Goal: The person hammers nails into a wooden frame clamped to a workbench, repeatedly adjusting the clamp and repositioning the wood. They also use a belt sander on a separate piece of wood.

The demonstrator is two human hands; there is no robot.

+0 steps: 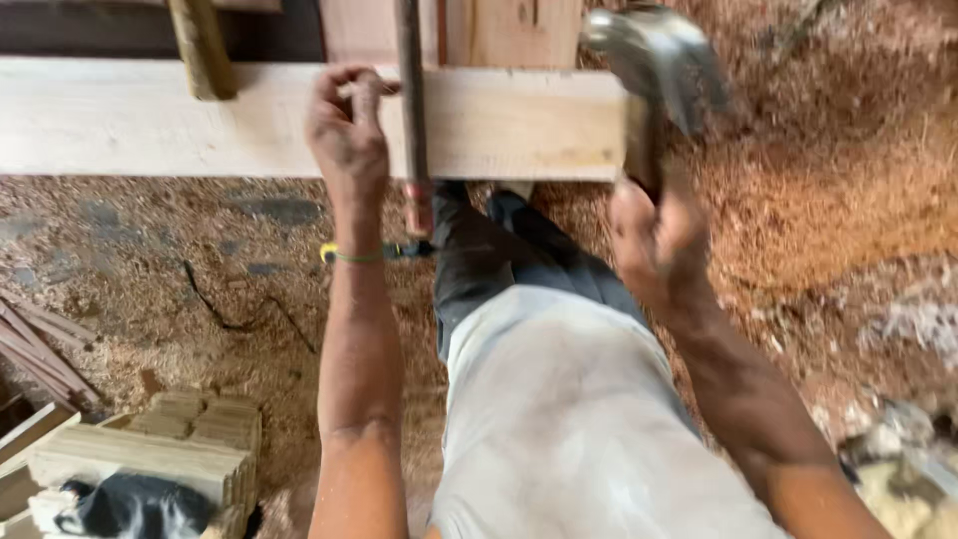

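Head view. My left hand [346, 130] pinches a thin, upright metal rod [411, 110] against the pale wooden plank [200, 118] lying crosswise beyond my knees. My right hand [659, 240] is wrapped around the handle of a hammer [654, 60], its blurred steel head above and beyond that hand, near the plank's end. The hammer looks head-heavy, best gripped low on the handle; the plank seems stiff and weighty. Sawdust [818, 180] lies right of my right hand; stacked wood blocks [150, 454] lie near my left elbow.
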